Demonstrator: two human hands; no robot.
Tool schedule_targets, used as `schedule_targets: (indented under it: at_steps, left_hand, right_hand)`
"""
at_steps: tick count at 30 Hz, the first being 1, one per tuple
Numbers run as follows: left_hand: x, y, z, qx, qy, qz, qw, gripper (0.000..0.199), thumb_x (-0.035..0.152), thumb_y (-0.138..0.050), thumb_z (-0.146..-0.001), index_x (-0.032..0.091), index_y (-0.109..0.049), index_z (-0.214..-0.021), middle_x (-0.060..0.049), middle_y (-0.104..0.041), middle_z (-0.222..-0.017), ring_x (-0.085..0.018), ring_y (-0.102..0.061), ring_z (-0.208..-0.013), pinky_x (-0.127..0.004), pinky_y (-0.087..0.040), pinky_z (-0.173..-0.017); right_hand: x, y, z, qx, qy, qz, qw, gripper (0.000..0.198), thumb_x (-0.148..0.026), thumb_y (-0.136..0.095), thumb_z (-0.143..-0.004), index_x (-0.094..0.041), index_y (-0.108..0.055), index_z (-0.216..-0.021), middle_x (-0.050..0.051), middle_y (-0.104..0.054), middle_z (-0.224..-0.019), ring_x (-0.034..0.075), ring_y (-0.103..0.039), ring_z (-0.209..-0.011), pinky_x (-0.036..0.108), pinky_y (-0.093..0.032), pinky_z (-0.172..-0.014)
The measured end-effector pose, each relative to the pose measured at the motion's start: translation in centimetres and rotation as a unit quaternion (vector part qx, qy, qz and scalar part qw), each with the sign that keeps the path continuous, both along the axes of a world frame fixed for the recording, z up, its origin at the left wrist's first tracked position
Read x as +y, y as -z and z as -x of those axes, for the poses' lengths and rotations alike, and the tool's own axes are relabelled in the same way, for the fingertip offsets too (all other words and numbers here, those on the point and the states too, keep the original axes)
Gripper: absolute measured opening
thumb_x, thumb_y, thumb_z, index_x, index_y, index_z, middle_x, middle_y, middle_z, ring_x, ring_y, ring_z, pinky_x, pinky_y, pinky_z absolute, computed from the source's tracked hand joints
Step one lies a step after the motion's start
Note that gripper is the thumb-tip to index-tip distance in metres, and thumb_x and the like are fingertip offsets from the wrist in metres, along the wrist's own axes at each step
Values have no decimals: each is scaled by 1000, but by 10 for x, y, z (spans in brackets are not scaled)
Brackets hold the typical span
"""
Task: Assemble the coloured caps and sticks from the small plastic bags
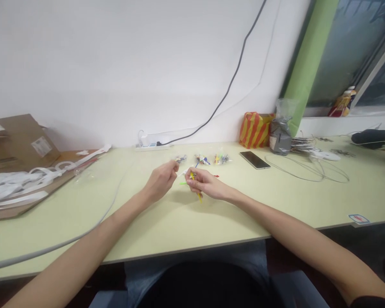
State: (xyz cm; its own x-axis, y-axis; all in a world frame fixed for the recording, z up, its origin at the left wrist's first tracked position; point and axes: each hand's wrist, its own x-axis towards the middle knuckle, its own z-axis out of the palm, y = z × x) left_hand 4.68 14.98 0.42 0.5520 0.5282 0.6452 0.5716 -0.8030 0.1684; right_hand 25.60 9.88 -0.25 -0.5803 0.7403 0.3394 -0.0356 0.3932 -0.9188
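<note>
My right hand is closed around a thin yellow plastic strip, whose lower end sticks out below the fingers. A bright green strip and a red piece with a pointed end show on either side of this hand; I cannot tell whether it grips them too. Just to the left, my left hand is closed with fingertips pinched together. A thin white piece shows between the hands, and whether the left fingers hold it is unclear.
Beyond the hands lie small multicoloured heaps, partly in clear plastic. A phone, a striped bag and looped wire are to the right. White strips and a cardboard box are left. A power strip sits by the wall.
</note>
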Motion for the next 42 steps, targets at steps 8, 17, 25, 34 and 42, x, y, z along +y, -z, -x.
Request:
schedule_targets:
  at_steps: [8,17,25,34,42]
  left_hand:
    - [21,5,11,84,-60,91,990,27,34,-37,-100,24,-57,-116,-1,-66,-88,-18,-60,-71,-29,-41,-70]
    - [52,18,45,156,-43,148,976,36,32,-36,-98,21,-66,-114,-10,-63,-117,-24,-62,-102,-37,-47,-89]
    - [46,17,37,154,-10,150,977,37,31,-40,-96,24,-60,-127,-9,-59,-127,-24,-61,-110,-36,-48,-94]
    - [56,-6,62,184,-72,248,948,31,48,-58,-84,22,-68,-97,-3,-65,-84,-19,-60,-71,-30,-44,-66]
    - [61,-1,62,178,-48,195,963,25,45,-64,-79,24,-66,-92,-3,-61,-90,-20,-58,-78,-30,-43,-71]
  right_hand:
    - [3,4,-5,-133,96,-97,982,31,-42,-42,-103,-16,-59,-108,-7,-40,-58,12,-41,-53,23,-31,-55]
    - [3,9,-7,-398,196,-264,856,44,-22,-41,-101,-21,-41,-145,2,-60,-75,21,-56,-75,27,-34,-70]
    - [7,5,-15,-434,248,-248,830,47,-22,-42,-100,-20,-35,-147,8,-66,-88,23,-61,-81,28,-36,-72]
    - [11,11,-17,-427,228,-249,839,43,-20,-42,-99,-20,-43,-142,8,-67,-89,23,-60,-78,28,-35,-71]
    - [11,12,-16,-418,223,-249,845,44,-20,-43,-99,-21,-43,-143,6,-66,-85,22,-60,-77,28,-36,-71]
